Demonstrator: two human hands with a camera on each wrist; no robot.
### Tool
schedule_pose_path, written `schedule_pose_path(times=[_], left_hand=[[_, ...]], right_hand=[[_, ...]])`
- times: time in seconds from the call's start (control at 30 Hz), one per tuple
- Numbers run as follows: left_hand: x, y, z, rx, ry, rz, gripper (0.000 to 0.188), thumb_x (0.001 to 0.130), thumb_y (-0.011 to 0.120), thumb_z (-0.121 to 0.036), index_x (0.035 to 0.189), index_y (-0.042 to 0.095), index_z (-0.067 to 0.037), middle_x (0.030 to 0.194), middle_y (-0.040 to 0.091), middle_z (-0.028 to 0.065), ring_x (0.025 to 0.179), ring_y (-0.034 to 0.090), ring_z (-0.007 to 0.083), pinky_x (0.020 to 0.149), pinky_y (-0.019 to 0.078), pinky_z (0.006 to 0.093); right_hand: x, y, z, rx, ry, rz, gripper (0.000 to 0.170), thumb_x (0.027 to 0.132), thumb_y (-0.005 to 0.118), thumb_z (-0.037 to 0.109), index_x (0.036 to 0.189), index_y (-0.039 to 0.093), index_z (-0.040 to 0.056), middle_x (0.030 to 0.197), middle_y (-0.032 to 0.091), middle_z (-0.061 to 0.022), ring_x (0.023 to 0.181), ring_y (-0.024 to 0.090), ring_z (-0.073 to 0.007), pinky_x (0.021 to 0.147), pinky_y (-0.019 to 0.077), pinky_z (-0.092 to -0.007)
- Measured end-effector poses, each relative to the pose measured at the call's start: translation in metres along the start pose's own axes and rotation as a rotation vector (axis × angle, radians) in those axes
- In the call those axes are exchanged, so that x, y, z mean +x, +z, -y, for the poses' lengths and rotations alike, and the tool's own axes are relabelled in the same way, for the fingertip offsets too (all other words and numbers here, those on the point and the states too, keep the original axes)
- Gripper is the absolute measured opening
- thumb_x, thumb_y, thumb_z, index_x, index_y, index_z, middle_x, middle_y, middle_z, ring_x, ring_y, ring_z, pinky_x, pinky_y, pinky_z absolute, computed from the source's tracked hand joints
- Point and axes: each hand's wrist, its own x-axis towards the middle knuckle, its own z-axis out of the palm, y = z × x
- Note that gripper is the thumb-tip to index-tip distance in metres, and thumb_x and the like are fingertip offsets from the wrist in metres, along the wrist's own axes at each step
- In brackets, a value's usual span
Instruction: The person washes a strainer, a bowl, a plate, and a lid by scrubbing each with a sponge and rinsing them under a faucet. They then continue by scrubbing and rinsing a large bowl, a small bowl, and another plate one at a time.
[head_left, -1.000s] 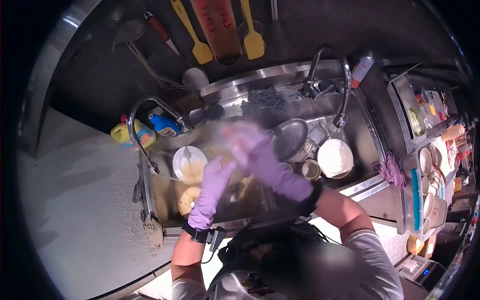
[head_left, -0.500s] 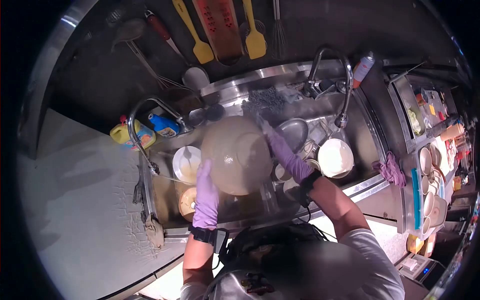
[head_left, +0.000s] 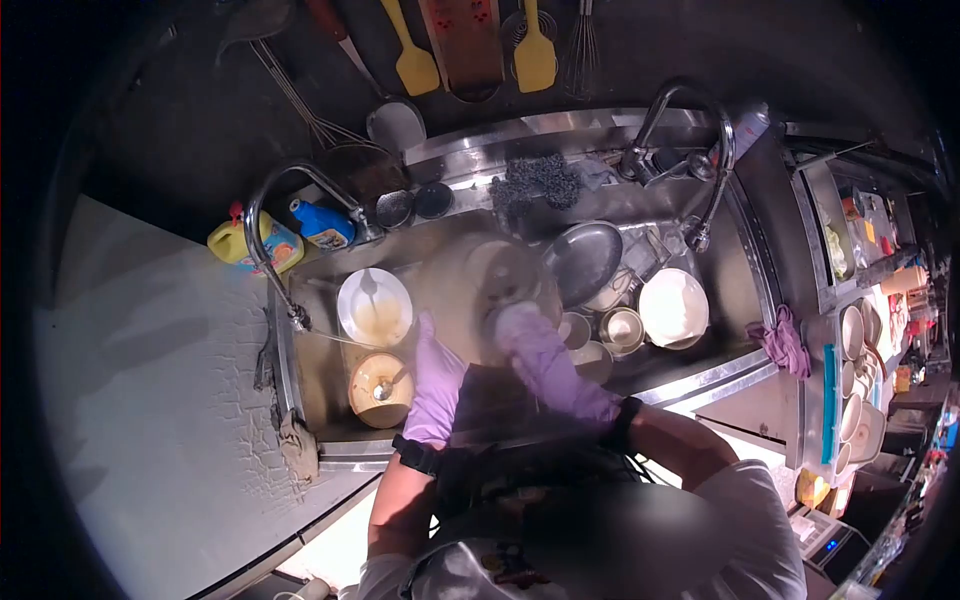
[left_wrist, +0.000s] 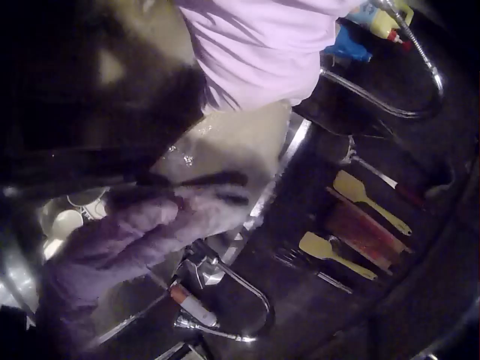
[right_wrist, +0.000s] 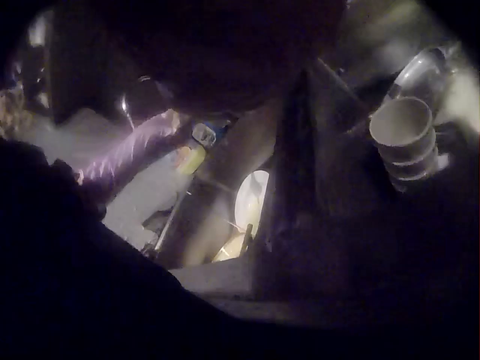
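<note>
A large translucent bowl [head_left: 445, 270] is over the left sink basin, its outline blurred in the head view. The gloved left hand [head_left: 438, 385] grips its near left edge, thumb on top and the other fingers hidden beneath. Against the bowl's right part rests the gloved right hand [head_left: 555, 370], its fingertips pale and blurred; whether a cloth or sponge lies under them cannot be told. In the left wrist view the right hand [left_wrist: 150, 229] lies with fairly straight fingers on the bowl [left_wrist: 251, 139].
A white bowl [head_left: 375, 308] and an orange-rimmed bowl [head_left: 380, 392] sit in the left basin. The right basin holds a dark oval pan [head_left: 583, 263], metal cups [head_left: 621, 330] and a white bowl [head_left: 673, 308]. Curved taps [head_left: 262, 225] and bottles [head_left: 322, 224] stand behind.
The right hand has moved from the bowl's far right edge toward its near right part. The bowl now looks tilted and blurred. The head view has shifted slightly.
</note>
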Motion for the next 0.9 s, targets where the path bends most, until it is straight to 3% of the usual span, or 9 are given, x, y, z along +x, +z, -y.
schedule_pose_path(times=[0.1, 0.27, 0.37, 0.47, 0.53, 0.63, 0.73, 0.8, 0.9], left_hand=[[0.002, -0.004, 0.0, -0.007, -0.015, -0.003, 0.045, 0.096, 0.035, -0.034, 0.128, 0.04, -0.004, 0.128, 0.047, 0.0098, 0.118, 0.045, 0.0235, 0.1, 0.0354, 0.0387], [-0.003, 0.015, -0.001, 0.04, -0.094, 0.009, 0.043, 0.096, 0.032, -0.032, 0.127, 0.042, -0.003, 0.129, 0.045, 0.0086, 0.119, 0.042, 0.0198, 0.102, 0.0328, 0.0323], [-0.001, 0.019, -0.005, 0.087, -0.064, 0.039, 0.043, 0.096, 0.031, -0.031, 0.125, 0.043, -0.002, 0.126, 0.048, 0.0087, 0.116, 0.046, 0.019, 0.1, 0.0355, 0.0315], [0.004, 0.009, -0.006, -0.035, -0.026, -0.062, 0.043, 0.096, 0.032, -0.035, 0.124, 0.044, -0.004, 0.118, 0.054, 0.0082, 0.108, 0.052, 0.0198, 0.096, 0.04, 0.0334], [0.003, 0.009, -0.004, 0.002, -0.007, -0.062, 0.046, 0.096, 0.032, -0.037, 0.125, 0.042, -0.004, 0.12, 0.052, 0.0095, 0.109, 0.051, 0.0207, 0.096, 0.0398, 0.0343], [-0.002, 0.017, 0.0, 0.099, -0.002, -0.043, 0.048, 0.095, 0.034, -0.039, 0.128, 0.039, -0.004, 0.124, 0.048, 0.0111, 0.112, 0.049, 0.0226, 0.097, 0.0389, 0.0361], [-0.008, 0.009, 0.003, 0.127, -0.075, 0.011, 0.048, 0.095, 0.037, -0.038, 0.13, 0.036, -0.005, 0.128, 0.044, 0.0118, 0.114, 0.046, 0.0244, 0.098, 0.038, 0.0381], [-0.01, 0.007, 0.003, 0.134, -0.093, 0.0, 0.047, 0.095, 0.039, -0.036, 0.131, 0.035, -0.005, 0.129, 0.044, 0.0119, 0.115, 0.046, 0.0249, 0.098, 0.0377, 0.0391], [-0.013, 0.01, 0.006, 0.174, -0.06, -0.07, 0.046, 0.094, 0.041, -0.035, 0.13, 0.036, -0.005, 0.128, 0.045, 0.0119, 0.115, 0.046, 0.0247, 0.098, 0.038, 0.0398]], right_hand=[[0.055, -0.01, 0.031, -0.23, -0.276, -0.097, 0.039, 0.076, 0.052, 0.015, 0.114, 0.052, 0.0061, 0.12, 0.049, -0.0101, 0.121, 0.04, -0.026, 0.105, 0.0264, -0.0387], [0.144, -0.002, 0.055, -0.482, -0.147, -0.062, 0.037, 0.075, 0.049, 0.015, 0.111, 0.053, 0.0058, 0.111, 0.053, -0.0072, 0.114, 0.047, -0.0205, 0.1, 0.0322, -0.0348], [0.129, -0.006, 0.048, -0.009, -0.365, -0.172, 0.039, 0.074, 0.052, 0.015, 0.112, 0.054, 0.0066, 0.111, 0.054, -0.0102, 0.113, 0.048, -0.0232, 0.099, 0.0342, -0.0355], [0.07, -0.015, 0.043, -0.179, -0.36, -0.14, 0.043, 0.073, 0.056, 0.014, 0.115, 0.051, 0.0055, 0.115, 0.052, -0.0149, 0.113, 0.047, -0.0276, 0.099, 0.0344, -0.0382], [0.028, -0.024, 0.02, 0.053, -0.202, 0.05, 0.045, 0.077, 0.054, 0.013, 0.121, 0.047, 0.0037, 0.122, 0.048, -0.0165, 0.119, 0.042, -0.0309, 0.103, 0.0305, -0.0392], [-0.014, -0.008, -0.02, -0.036, 0.121, -0.213, 0.044, 0.086, 0.049, 0.016, 0.127, 0.042, 0.0042, 0.128, 0.044, -0.0165, 0.122, 0.04, -0.0311, 0.105, 0.0275, -0.0378], [0.006, -0.003, -0.053, 0.408, 0.275, -0.456, 0.045, 0.09, 0.045, 0.021, 0.132, 0.038, 0.0065, 0.133, 0.04, -0.0162, 0.123, 0.039, -0.0278, 0.103, 0.0284, -0.0362], [0.039, -0.002, -0.081, 0.579, 0.306, -0.408, 0.042, 0.093, 0.044, 0.022, 0.131, 0.041, 0.0069, 0.129, 0.046, -0.0169, 0.116, 0.046, -0.0245, 0.098, 0.0342, -0.0337], [0.087, -0.008, -0.093, 0.905, 0.672, -0.169, 0.034, 0.093, 0.044, 0.02, 0.123, 0.05, 0.0047, 0.118, 0.056, -0.0136, 0.108, 0.052, -0.0217, 0.093, 0.0385, -0.031]])
